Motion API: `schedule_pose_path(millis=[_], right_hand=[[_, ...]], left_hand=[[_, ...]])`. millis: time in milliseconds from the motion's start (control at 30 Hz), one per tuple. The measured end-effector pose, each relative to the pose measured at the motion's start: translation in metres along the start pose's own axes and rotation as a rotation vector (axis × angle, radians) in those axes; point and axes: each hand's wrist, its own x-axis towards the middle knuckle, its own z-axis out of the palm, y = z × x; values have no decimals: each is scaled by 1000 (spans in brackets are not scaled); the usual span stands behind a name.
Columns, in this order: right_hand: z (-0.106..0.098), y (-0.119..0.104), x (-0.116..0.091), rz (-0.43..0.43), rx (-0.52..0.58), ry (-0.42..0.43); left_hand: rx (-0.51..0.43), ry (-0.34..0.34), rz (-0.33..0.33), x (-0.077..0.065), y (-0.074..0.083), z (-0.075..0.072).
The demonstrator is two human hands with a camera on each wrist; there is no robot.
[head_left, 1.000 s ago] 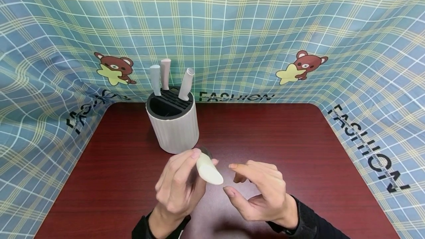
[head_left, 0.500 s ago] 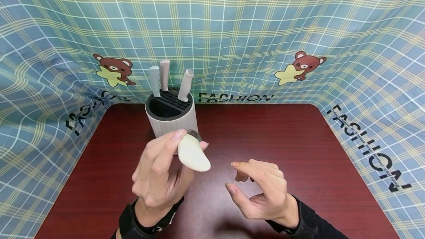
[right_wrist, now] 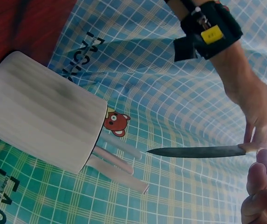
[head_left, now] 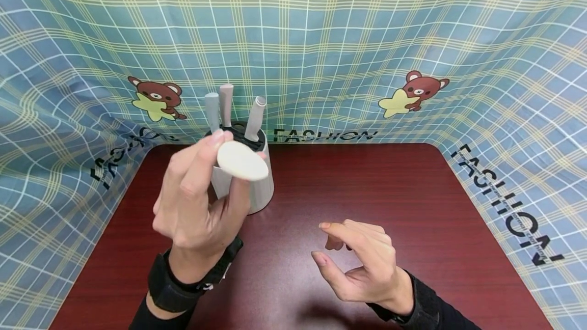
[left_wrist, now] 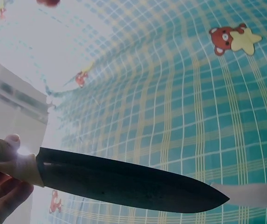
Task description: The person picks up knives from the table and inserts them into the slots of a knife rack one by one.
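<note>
My left hand [head_left: 197,200] pinches a kitchen knife by its cream handle [head_left: 242,161], raised in front of the knife block [head_left: 262,187]. In the left wrist view the dark blade [left_wrist: 128,182] is plain to see; the head view hides it behind handle and hand. The right wrist view shows the knife [right_wrist: 194,152] about level, its tip pointing toward the block's handles and apart from them. My right hand [head_left: 362,264] hovers over the table at the right, fingers loosely bent and thumb apart, holding nothing.
Three handles stand up from the block's black slotted top: a pale blue handle [head_left: 212,110], a pinkish handle [head_left: 227,105] and a whitish handle [head_left: 255,118]. The dark red table [head_left: 348,182] ends at a plaid cloth [head_left: 312,55] behind and at both sides.
My left hand has carried the knife up and to the left, from beside the right hand to in front of the block's top. The right hand has hardly moved.
</note>
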Motion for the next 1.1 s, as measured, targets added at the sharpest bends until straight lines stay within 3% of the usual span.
schedule_pose_path(millis=[233,433,767,1100], right_hand=[[-1,0,1,7,-15,-13],[-1,1,0,8,-13,-18],[-2,2,-1,10,-11,-19],[-2,3,-3,30,-10,-39]], left_hand=[[17,-64,-50,17,-10,16],[15,-121,-86,22,-20,27],[44,-218,-161,19,-48,37],[56,-297,-219,6,-71,40]])
